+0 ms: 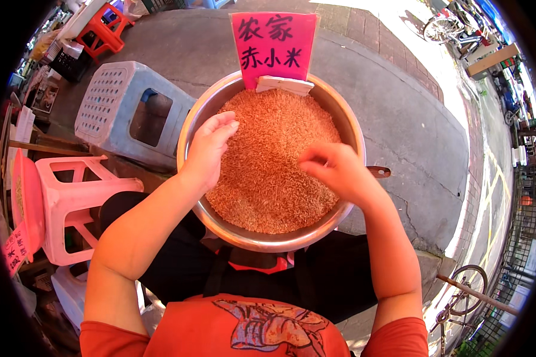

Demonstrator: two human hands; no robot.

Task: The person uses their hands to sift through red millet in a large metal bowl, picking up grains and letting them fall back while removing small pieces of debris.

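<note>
A wide metal basin (351, 113), heaped with small reddish-brown rice-like grain (274, 160), stands before me at my knees. Over its left side, my left hand (211, 149) hangs above the grain with its thumb and fingers drawn together. My right hand (339, 169) is above the right part of the heap, its thumb and forefinger curled into a pinch. Whatever either hand may hold is too small or hidden to make out. At the far rim, a pink handwritten sign (274, 44) stands upright, with a whitish block (284, 85) at its foot on the grain.
A grey-blue plastic stool (116, 113) lies tipped at the basin's left. Nearer stands a pink stool (71, 196) beside a pink basin (27, 202). A brown handle (379, 172) sticks out past the right rim. A red stool (104, 30) is far left; a bicycle (464, 291) is at right.
</note>
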